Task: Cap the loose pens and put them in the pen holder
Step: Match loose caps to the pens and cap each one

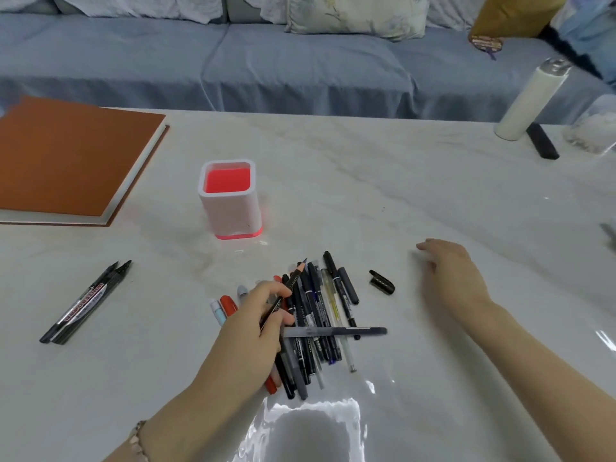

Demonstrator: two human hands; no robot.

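- While looking down at the pale marbled tabletop (366,181), grips a dark pencil (295,277) in the left hand (256,315), thumb and fingers curled round the shaft, sharpened tip aimed toward one o'clock.
- Rests that hand on the nine o'clock side of the pen pile (320,311), a heap of mostly black and grey pens lying roughly twelve-to-six at the near middle of the tabletop.
- Shows one grey pen (336,331) crossways on the heap, running nine to three, just beside the left thumb.
- Shows a red pen (228,303) and a pale blue pen (216,310) poking out from under the hand at its ten o'clock.
- Holds the right hand (450,271) empty at three o'clock from the pile, palm down, fingers loosely extended toward ten o'clock; cannot tell whether it touches the surface.
- Has a loose black cap (382,282) lying on its side between the pile and the right hand, apart from both.
- Has the pen holder (230,198), white outside and red inside, standing upright at eleven o'clock from the pile, well apart from it.
- Has two black markers (86,303) lying side by side and touching at nine o'clock from the pile, narrow ends toward one o'clock.
- Has a brown-covered book (73,155) lying flat at ten o'clock, by the far left edge.
- Has a white bottle (530,101), a short black bar (542,141) and a clear jar (593,128) grouped at two o'clock near the far edge.
- Faces a blue-grey sofa (300,68) at twelve o'clock, beyond the tabletop.
- Wears a beaded bracelet (138,438) on the left wrist.
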